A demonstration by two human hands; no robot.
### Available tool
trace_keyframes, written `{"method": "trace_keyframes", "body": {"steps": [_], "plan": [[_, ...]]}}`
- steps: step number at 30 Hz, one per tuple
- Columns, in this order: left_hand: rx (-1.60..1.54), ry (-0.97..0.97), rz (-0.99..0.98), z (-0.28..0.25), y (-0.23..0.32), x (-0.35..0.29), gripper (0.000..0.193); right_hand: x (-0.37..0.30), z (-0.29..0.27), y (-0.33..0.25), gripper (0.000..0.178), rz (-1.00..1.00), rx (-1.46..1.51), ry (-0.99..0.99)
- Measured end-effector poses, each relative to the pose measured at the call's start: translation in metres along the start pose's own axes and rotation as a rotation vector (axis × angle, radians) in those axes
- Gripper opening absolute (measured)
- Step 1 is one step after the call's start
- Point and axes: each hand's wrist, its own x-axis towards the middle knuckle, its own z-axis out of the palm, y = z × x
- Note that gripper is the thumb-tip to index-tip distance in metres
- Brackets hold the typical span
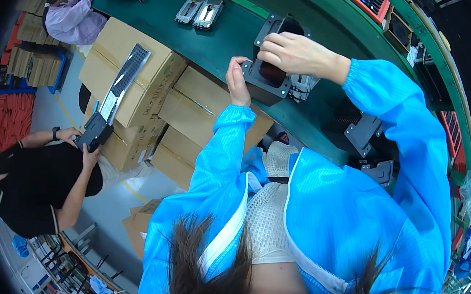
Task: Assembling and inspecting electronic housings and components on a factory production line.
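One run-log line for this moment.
left hand: gripping black housing | right hand: over its dark glossy face | green bench: metal frames on it

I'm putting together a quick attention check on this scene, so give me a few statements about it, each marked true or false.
1. The left hand is holding the black housing. True.
2. The wearer's jacket is red. False: it is bright blue.
3. Two silver frames lie side by side on the green workbench. True.
4. The co-worker in black is empty-handed. False: they hold a black device.
5. Cardboard boxes are stacked beside the workbench. True.
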Motion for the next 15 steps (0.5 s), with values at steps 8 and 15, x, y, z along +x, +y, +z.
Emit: {"method": "trace_keyframes", "body": {"steps": [8,15], "plan": [[0.024,-0.037,-0.054,-0.011,0.002,-0.003,0.036,-0.059,-0.05,-0.04,0.041,0.535,-0.001,-0.076],[0.01,-0.024,-0.05,-0.003,0.005,-0.001,0.036,-0.117,0.052,-0.08,0.05,1.218,0.005,0.166]]}}
